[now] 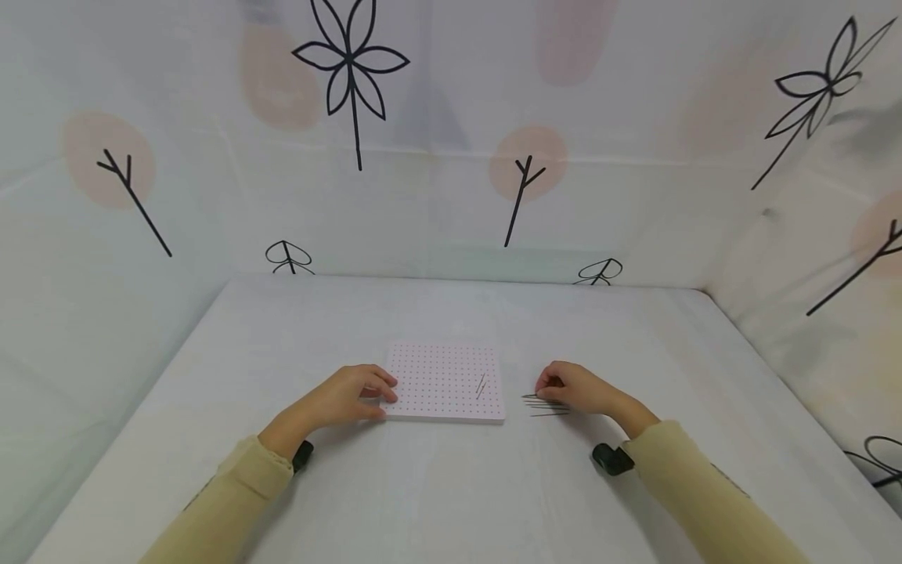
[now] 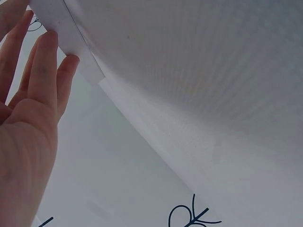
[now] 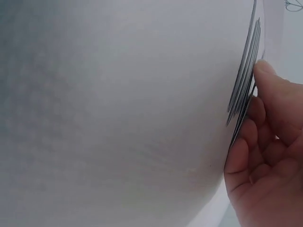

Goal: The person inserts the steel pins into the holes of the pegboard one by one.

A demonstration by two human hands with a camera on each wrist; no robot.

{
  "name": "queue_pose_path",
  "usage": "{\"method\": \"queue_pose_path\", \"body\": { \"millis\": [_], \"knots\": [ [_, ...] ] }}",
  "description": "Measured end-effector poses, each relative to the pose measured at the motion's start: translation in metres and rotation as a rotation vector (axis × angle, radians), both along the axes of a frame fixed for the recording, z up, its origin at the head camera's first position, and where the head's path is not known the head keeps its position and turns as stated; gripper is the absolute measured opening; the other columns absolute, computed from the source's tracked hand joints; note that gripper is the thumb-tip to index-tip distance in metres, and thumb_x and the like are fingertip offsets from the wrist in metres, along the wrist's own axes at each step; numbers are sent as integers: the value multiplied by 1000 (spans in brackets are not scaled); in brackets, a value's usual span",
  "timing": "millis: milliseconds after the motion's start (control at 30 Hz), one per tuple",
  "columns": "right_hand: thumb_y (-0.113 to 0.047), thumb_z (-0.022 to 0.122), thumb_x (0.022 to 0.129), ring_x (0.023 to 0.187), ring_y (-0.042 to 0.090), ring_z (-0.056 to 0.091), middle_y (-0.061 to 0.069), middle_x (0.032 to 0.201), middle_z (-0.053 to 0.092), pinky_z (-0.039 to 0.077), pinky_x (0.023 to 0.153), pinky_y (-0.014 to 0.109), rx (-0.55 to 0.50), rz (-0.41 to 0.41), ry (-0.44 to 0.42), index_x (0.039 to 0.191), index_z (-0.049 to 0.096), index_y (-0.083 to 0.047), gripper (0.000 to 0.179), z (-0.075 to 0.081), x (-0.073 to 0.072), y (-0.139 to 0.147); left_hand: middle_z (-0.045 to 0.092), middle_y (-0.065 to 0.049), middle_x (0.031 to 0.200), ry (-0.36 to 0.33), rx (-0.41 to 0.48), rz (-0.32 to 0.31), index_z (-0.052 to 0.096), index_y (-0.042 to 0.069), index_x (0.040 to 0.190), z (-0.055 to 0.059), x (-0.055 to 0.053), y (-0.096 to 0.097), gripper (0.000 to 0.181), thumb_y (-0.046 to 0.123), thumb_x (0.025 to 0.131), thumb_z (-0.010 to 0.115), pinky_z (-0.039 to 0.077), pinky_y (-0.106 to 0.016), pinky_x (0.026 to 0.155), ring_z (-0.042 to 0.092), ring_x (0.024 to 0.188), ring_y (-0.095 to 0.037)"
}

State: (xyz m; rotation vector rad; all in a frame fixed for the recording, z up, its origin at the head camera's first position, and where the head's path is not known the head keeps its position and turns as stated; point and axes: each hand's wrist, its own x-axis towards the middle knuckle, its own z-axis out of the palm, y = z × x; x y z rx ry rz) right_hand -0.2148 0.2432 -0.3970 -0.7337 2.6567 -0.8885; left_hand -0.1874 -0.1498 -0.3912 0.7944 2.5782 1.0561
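Note:
A white pegboard with a grid of small holes lies on the table. Two thin metal rods stick up, slightly tilted, from its right part. My left hand touches the board's left edge, its fingers loosely bent and the thumb by the front corner; in the left wrist view those fingers lie along the board's side. To the right of the board, several thin dark metal rods lie roughly parallel. My right hand is over them, thumb and curled fingers pinching one rod at the row's far side.
A white cloth covers the table. Behind it and along both sides hang pale curtains printed with plants. A dark wrist device is under the right wrist, and another is at the left wrist.

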Motion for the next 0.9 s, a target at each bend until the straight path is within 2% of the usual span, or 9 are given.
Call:
{"method": "queue_pose_path", "body": {
  "millis": [200, 333, 633, 900],
  "knots": [
    [-10, 61, 90, 76, 13, 48, -3, 81, 55, 43, 65, 25, -5, -1, 7, 88, 60, -5, 6, -1, -1, 1, 58, -3, 113, 8, 2, -5, 71, 10, 90, 0, 0, 0, 16, 2, 77, 74, 49, -32, 90, 58, 106, -23],
    [-11, 60, 91, 75, 14, 48, -2, 81, 55, 43, 64, 25, -15, -32, 21, 89, 59, -6, 6, 1, 1, 1, 58, -4, 114, 10, 4, -9, 71, 9, 91, 2, 0, 0, 16, 2, 76, 75, 49, -31, 90, 58, 106, -24],
    [-8, 67, 85, 73, 14, 48, -2, 82, 60, 43, 62, 25, -30, -105, 111, 91, 67, -6, 7, 8, 5, -1, 57, -5, 115, 8, 18, -25, 71, 8, 92, 2, 0, -1, 17, 1, 76, 74, 49, -29, 89, 58, 106, -25],
    [-7, 67, 85, 78, 16, 51, 1, 89, 63, 47, 66, 25, -68, -141, 78, 101, 70, -3, 17, 10, 8, -2, 58, -6, 114, 13, 20, -24, 71, 8, 91, 2, 0, -1, 17, 1, 76, 75, 49, -31, 90, 57, 107, -25]
  ]
}}
